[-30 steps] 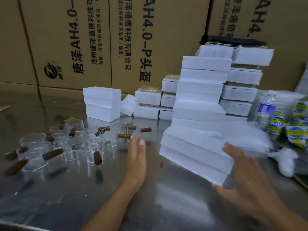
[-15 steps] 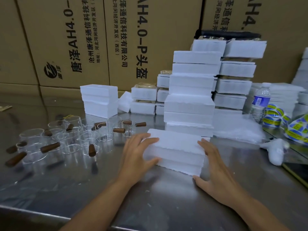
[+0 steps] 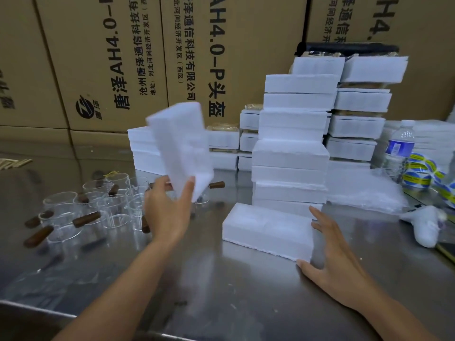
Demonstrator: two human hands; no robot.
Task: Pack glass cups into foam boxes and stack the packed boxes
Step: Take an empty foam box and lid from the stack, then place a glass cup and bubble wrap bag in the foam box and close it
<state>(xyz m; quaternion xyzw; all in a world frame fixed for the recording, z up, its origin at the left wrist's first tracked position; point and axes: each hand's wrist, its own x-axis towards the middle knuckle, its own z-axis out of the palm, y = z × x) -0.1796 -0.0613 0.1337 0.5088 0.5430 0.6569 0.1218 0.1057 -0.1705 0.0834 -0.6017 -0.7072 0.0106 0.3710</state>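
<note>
Foam base (image 3: 267, 231) lies open on the counter (image 3: 221, 291) before the stack (image 3: 293, 153), ready for cups (image 3: 98, 207). Right hand (image 3: 337, 264) steadies its end, fingers (image 3: 320, 219) straight; left hand (image 3: 167, 210) pinches the raised lid (image 3: 181, 148), probably to set it aside.
</note>
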